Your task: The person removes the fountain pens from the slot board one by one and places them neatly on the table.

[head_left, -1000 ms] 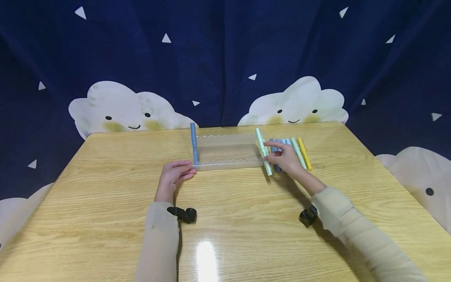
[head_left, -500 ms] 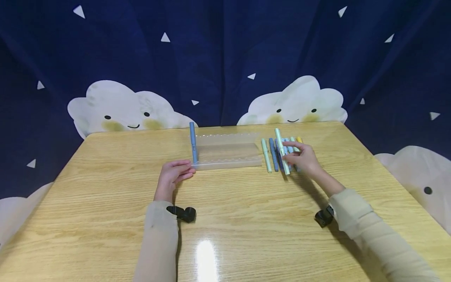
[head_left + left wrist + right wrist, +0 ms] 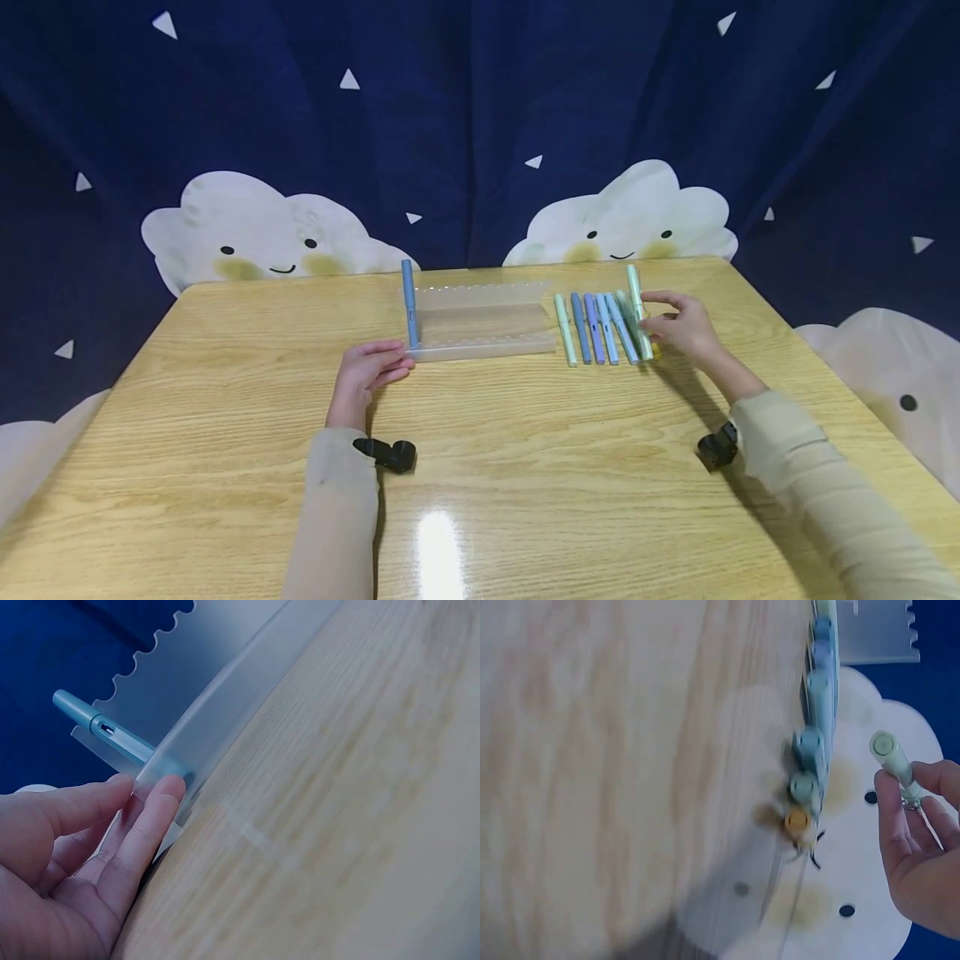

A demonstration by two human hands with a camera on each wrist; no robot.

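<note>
My left hand (image 3: pixel 369 368) pinches the near left corner of a frosted clear pen rack (image 3: pixel 487 346), its thumb and fingertips at the corner in the left wrist view. A blue pen (image 3: pixel 409 304) lies across the rack's left end, its capped end jutting past the scalloped back edge (image 3: pixel 142 656). My right hand (image 3: pixel 686 329) pinches a pale green pen (image 3: pixel 894 759) between thumb and fingers. That pen is raised over the right end of a row of pens, overlapping a green pen (image 3: pixel 624 310) and mostly hiding a yellow pen (image 3: pixel 798 821) in the head view.
Right of the rack, a light green pen (image 3: pixel 566 330), a dark blue pen (image 3: pixel 581 328), a purple pen (image 3: pixel 594 328) and light blue pens (image 3: pixel 607 328) lie side by side on the wooden table (image 3: pixel 525 467). A dark blue curtain (image 3: pixel 465 125) hangs behind the table.
My right hand has carried the pale green pen rightward over the row, from near the rack's right end to the row's right end. My left hand stays at the rack's corner.
</note>
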